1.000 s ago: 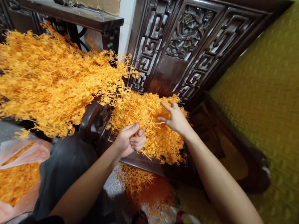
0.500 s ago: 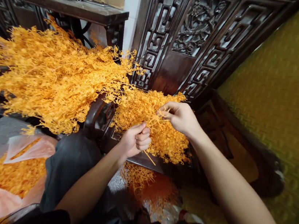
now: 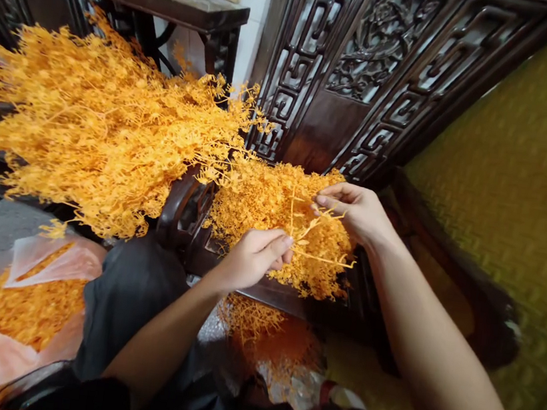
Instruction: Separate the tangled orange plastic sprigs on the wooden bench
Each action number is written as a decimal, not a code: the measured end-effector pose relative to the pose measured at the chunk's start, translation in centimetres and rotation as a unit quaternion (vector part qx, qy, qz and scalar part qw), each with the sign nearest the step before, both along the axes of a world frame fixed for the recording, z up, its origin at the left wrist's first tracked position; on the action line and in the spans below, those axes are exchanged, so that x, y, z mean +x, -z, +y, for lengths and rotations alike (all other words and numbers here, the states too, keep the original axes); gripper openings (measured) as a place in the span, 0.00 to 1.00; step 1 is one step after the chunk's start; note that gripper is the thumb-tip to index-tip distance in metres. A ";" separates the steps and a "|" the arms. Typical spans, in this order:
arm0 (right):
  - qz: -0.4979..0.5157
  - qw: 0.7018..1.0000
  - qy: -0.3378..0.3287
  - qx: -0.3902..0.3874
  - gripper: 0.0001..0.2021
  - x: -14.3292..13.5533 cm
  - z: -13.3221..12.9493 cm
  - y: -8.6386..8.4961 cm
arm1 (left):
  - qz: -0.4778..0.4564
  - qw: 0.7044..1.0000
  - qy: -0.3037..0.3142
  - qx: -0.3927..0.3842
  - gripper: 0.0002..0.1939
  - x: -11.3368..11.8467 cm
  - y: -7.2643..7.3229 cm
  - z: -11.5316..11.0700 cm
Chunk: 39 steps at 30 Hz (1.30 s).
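My left hand (image 3: 261, 257) is closed around a thin orange-yellow branching stem (image 3: 306, 233), whose bare forked twigs stick out to the right past the thumb. Close above it, my right hand (image 3: 353, 209) has thumb and fingers pinched together beside the upper twigs. What lies between those fingertips is too small to make out. Both hands are over a pile of orange-yellow dried flower sprigs (image 3: 259, 196) on a dark wooden chair seat (image 3: 261, 295).
A larger heap of long orange flower branches (image 3: 103, 122) lies to the left, across the chair's armrest (image 3: 177, 209). At lower left, a translucent plastic bag (image 3: 57, 264) holds orange bits. More sprigs (image 3: 253, 320) lie below the seat. A carved wooden backrest (image 3: 328, 128) rises behind.
My right hand has moved right, away from my left hand. The left hand has shifted slightly right and turned, and its stem now points rightward with forked twigs spread.
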State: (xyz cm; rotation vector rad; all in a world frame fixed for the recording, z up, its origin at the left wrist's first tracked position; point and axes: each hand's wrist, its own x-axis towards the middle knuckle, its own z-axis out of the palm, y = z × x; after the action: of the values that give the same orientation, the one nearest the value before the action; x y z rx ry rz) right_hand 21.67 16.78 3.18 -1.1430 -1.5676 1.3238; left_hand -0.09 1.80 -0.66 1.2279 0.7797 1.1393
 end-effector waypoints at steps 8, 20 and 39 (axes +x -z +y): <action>0.040 0.997 -0.069 -0.023 0.16 -0.4 -1.1 -1.9 | -0.005 0.999 -0.036 0.029 0.22 -0.8 -0.1 0.1; -0.160 0.968 -0.147 0.124 0.17 -2.3 -4.4 -4.9 | -0.007 0.998 -0.022 0.056 0.22 -1.2 -0.6 -0.1; -0.174 0.900 -0.300 0.265 0.09 -4.6 -7.8 -6.4 | -0.258 0.964 0.043 -0.041 0.21 0.1 0.3 -0.2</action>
State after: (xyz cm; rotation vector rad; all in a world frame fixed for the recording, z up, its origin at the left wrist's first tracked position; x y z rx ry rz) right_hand 17.10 8.97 9.58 -0.5790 -2.4933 0.9567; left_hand 0.04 1.64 -0.92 0.8292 0.3687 1.2680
